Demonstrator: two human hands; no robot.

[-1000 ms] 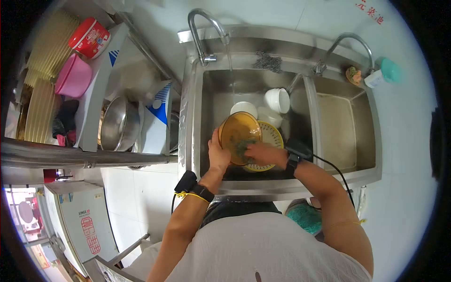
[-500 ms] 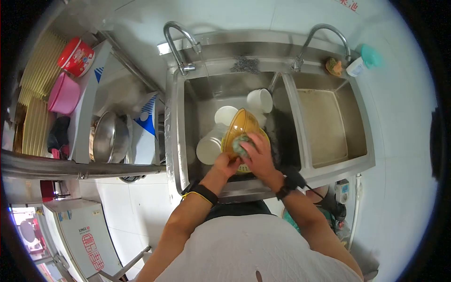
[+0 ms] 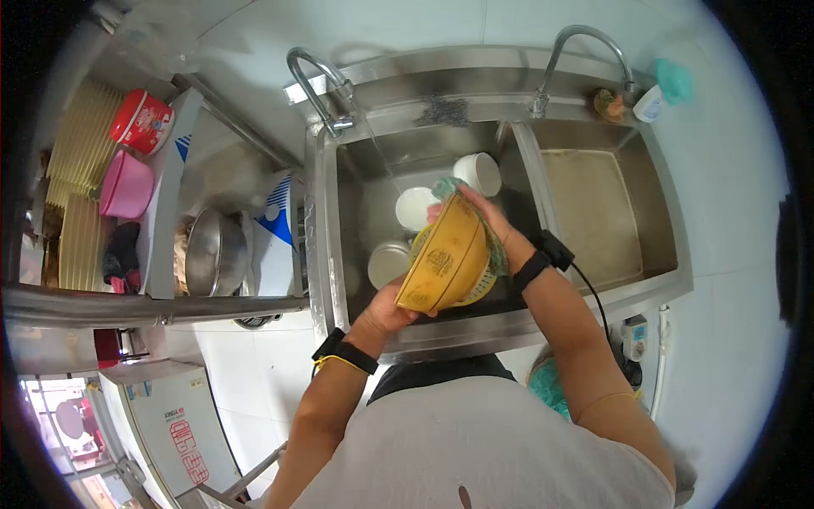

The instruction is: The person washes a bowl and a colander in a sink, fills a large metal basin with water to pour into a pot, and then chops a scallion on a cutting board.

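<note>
A yellow bowl (image 3: 448,259) is tilted on its side above the left basin, its printed outer wall facing me. My left hand (image 3: 393,307) grips its lower left rim, with the fingers partly hidden behind it. Against the far upper side of the bowl, my right hand (image 3: 492,219) presses a green mesh scrubber (image 3: 446,187), which also shows along the bowl's right edge. A yellow colander (image 3: 485,288) is partly covered by the bowl. White bowls lie around them: one (image 3: 415,209) under the water stream, another (image 3: 477,174) farther back, and a third (image 3: 389,265) at the left.
Water runs from the left faucet (image 3: 318,85) into the left basin (image 3: 360,165). A divider separates it from the right basin (image 3: 593,212), which has its own faucet (image 3: 585,34). A steel wool pad (image 3: 444,110) rests on the back ledge. Shelves with pots stand at the left.
The bowl has turned so its outer wall now faces me. My right hand and the scrubber have moved from the bowl's inside to its far outer side.
</note>
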